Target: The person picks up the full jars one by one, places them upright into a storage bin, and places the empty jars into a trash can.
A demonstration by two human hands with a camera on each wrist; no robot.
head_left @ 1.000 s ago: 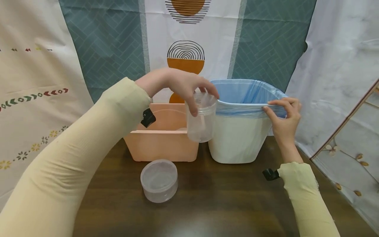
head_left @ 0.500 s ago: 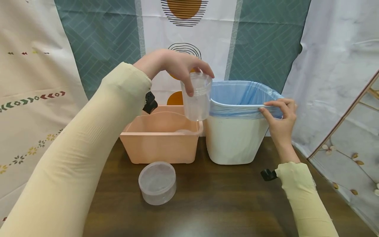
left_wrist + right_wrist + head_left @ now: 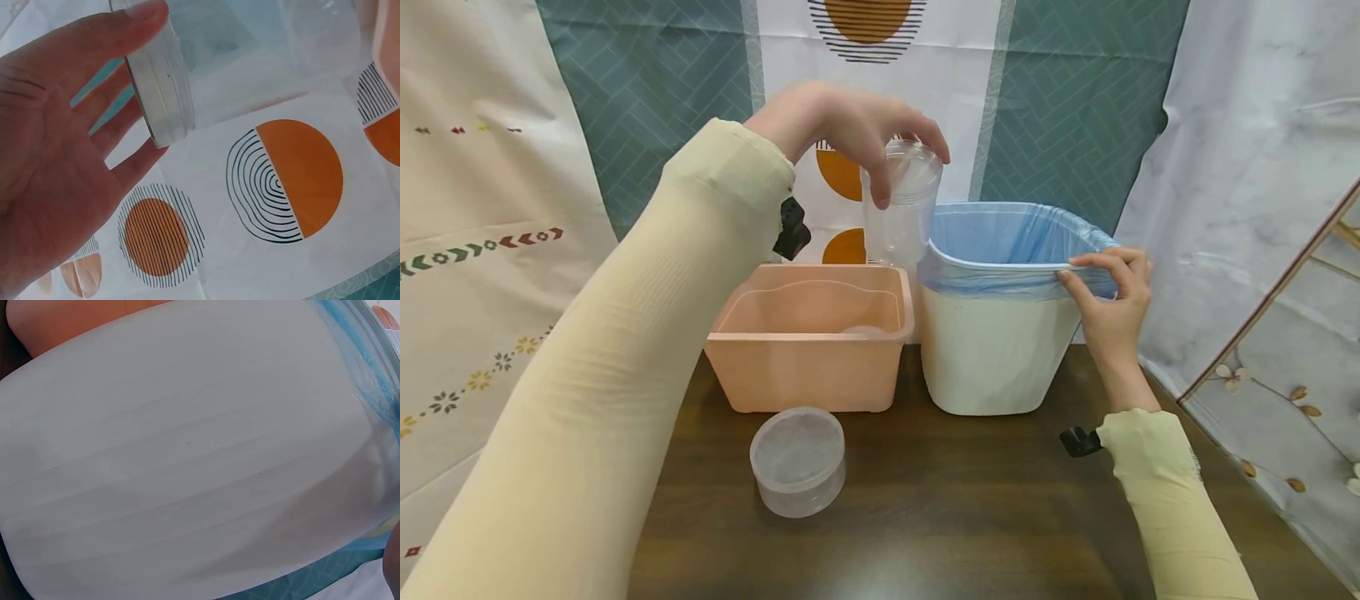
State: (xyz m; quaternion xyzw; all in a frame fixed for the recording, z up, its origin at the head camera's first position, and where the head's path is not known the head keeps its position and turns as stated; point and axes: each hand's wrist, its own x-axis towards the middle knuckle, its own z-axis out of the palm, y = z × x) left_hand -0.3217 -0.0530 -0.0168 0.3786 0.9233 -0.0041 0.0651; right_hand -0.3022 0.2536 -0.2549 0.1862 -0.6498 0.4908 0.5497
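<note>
On the near table (image 3: 970,508), a squat clear tub (image 3: 798,462) sits upright, liable to a knock if the left sleeve (image 3: 602,367) drops. Behind it, right hand (image 3: 1116,296) pinches the blue liner (image 3: 1000,282) at the rim of the white bin (image 3: 988,354); a hard tug could free the liner or tip the bin. Farthest, left hand (image 3: 868,129) grips clear jar (image 3: 906,221) by its top, held up near bin and peach box (image 3: 805,375); slick plastic could slip out
</note>
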